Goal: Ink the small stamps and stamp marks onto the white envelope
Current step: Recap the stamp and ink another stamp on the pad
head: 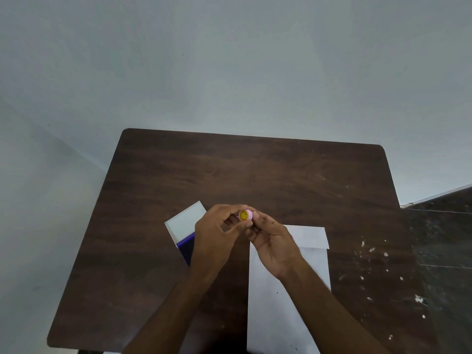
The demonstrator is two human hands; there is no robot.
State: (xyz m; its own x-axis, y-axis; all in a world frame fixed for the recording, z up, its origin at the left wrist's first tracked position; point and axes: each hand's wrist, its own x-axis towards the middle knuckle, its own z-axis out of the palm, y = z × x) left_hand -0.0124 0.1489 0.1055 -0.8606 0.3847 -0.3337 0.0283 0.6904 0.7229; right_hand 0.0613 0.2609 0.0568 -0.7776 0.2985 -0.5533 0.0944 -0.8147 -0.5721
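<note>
A small pink stamp (246,215) with a yellow smiley end is held up above the table between both hands. My left hand (217,232) pinches it from the left with curled fingers. My right hand (272,242) grips it from the right. The white envelope (313,254) lies lengthways on the table under my right forearm, its flap end at the far side, with a few tiny dark specks near the front. An open ink pad (184,227) with a white lid and a dark blue pad lies left of my left hand, partly hidden by it.
The dark wooden table (255,175) stands against a pale wall. To the right is a dark surface (441,251) with white paint specks. The table's far half holds nothing.
</note>
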